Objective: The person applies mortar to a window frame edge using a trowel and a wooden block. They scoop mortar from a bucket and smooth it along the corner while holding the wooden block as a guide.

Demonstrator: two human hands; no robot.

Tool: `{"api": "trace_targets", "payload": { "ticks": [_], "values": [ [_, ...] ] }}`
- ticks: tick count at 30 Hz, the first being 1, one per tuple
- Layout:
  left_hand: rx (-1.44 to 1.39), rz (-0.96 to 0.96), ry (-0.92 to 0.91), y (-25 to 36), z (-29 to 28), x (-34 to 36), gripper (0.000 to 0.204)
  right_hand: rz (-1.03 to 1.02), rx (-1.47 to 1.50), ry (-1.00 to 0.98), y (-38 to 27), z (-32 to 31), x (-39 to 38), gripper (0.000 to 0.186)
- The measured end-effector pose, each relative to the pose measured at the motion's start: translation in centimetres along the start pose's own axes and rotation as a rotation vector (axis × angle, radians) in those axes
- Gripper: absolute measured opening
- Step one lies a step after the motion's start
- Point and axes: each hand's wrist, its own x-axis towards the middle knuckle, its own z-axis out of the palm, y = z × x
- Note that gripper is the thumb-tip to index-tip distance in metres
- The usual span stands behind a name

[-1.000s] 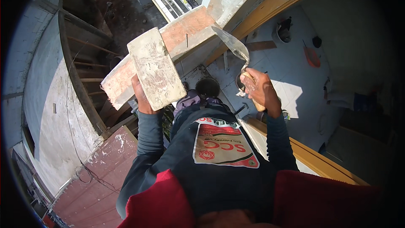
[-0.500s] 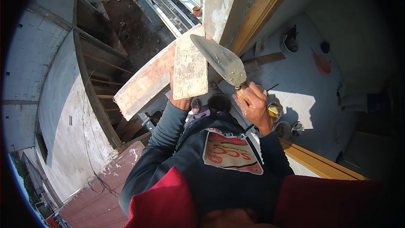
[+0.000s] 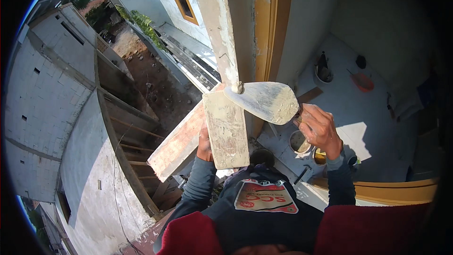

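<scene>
My left hand (image 3: 204,146) grips a rectangular board (image 3: 227,132) smeared with pale dried mortar, like a plasterer's float; part of the hand is hidden behind it. In my right hand (image 3: 320,130) is a trowel (image 3: 269,103), fingers closed round its handle. Its blade lies flat to the view, streaked with mortar, the tip just over the board's upper edge. A small dab of mortar (image 3: 237,87) sits at that tip, by the edge of a plastered wall corner (image 3: 219,28); whether it touches the wall I cannot tell. Below the board a pale plank (image 3: 177,141) slants to the left.
An orange-brown door frame (image 3: 276,28) rises beside the wall corner. On the floor at right are buckets (image 3: 299,141), an orange basin (image 3: 362,82) and a dark-filled pail (image 3: 323,73). To the left, a drop leads to a dirt strip (image 3: 146,75) beside a block wall (image 3: 56,89).
My view has tilted upward along the wall corner. The trowel has turned more level and moved right, with a mortar dab now showing at its tip. The board stays in my left hand.
</scene>
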Motion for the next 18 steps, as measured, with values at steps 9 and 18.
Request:
{"api": "trace_targets", "payload": {
  "ticks": [9,18],
  "values": [
    [0.118,-0.002,0.006,3.2,-2.9,-1.5,0.083,0.268,0.599,0.523,-2.0,3.9,6.6,0.032],
    [0.109,0.088,0.15,4.8,-4.5,-3.7,0.08,0.4,1.483,0.357,-5.0,8.3,11.0,0.04]
  ]
}}
